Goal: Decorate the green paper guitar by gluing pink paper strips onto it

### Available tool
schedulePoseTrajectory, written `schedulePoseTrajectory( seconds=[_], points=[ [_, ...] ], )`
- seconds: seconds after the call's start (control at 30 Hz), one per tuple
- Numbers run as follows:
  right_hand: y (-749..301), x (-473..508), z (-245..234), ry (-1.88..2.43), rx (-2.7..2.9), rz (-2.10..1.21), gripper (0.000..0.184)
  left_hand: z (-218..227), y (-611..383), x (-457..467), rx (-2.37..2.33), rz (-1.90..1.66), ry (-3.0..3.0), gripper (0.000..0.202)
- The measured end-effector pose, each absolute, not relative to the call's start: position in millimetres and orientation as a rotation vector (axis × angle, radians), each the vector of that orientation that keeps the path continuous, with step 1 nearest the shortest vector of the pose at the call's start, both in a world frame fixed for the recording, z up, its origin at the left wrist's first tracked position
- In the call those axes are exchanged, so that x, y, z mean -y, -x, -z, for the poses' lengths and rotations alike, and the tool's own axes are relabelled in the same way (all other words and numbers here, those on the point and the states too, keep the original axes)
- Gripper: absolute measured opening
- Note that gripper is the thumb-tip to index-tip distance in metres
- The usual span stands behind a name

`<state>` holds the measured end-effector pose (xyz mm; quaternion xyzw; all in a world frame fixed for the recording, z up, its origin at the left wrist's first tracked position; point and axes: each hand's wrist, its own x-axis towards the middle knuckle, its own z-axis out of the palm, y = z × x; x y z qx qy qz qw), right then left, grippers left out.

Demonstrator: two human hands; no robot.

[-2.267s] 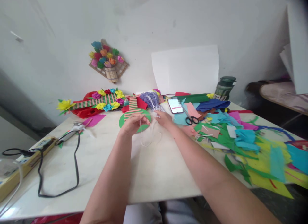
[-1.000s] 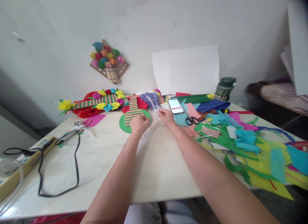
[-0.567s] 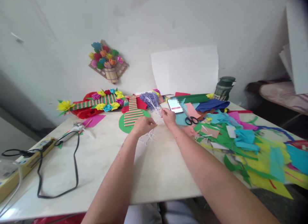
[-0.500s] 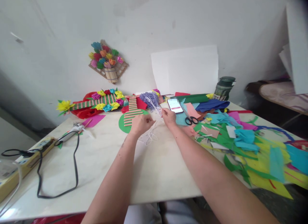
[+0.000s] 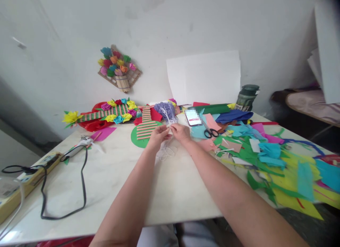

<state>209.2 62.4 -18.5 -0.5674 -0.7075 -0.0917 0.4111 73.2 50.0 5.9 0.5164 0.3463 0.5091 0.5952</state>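
Note:
My left hand (image 5: 157, 135) and my right hand (image 5: 181, 131) meet over the middle of the white table (image 5: 111, 172), fingers pinched on a thin white string (image 5: 166, 152). The string hangs in loose loops onto the table below them and runs back to a tangle of white and purple yarn (image 5: 165, 110). A green paper disc (image 5: 140, 138) with a striped stick panel (image 5: 146, 128) lies just left of my left hand.
A glue gun (image 5: 84, 140) with a black cord and a power strip (image 5: 32, 169) lie at the left. Black scissors (image 5: 211, 132), a phone (image 5: 193, 117) and heaps of coloured paper scraps (image 5: 268, 151) cover the right. A paper-flower craft (image 5: 106, 112) and a dark jar (image 5: 247, 97) stand at the back.
Both hands have drawn together, fingertips now nearly touching, and shifted slightly toward the yarn. The loops of string beneath them have gathered into a smaller bunch.

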Motion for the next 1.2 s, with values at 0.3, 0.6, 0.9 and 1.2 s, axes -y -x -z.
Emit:
schedulePoseTrajectory(
  seconds=[0.3,0.6,0.9,1.2],
  points=[
    [-206,-59,16,1.360,1.955,0.271,0.023,-1,-68,-55,-0.965,-1.088,-1.340,0.034],
    [-210,-61,17,1.550,1.897,0.237,0.023,-22,-50,-48,-0.976,-1.059,-1.364,0.030],
    [-217,-71,21,1.713,1.740,0.105,0.022,-58,-20,-31,-0.277,-1.430,-1.269,0.040],
    [-222,-72,22,1.717,1.609,0.084,0.031,-67,-5,-27,-0.199,-1.543,-1.213,0.041]
  ],
)
